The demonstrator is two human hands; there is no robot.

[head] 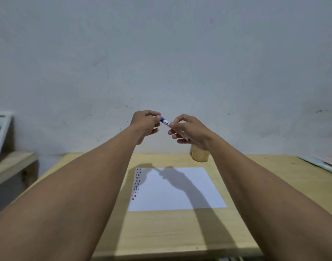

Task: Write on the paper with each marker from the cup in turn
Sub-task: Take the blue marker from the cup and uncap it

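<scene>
**Both hands on one marker, held up over the paper**

Left hand fingers pinch the blue end of the marker, right hand fingers pinch its white barrel, both raised above the tabletop. Paper lies flat with a column of short dashes down its left edge. Cup sits just behind it.

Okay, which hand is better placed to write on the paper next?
Right hand, probably: it grips the marker barrel, while the left hand pinches only the blue cap end. The paper lies below.
</scene>
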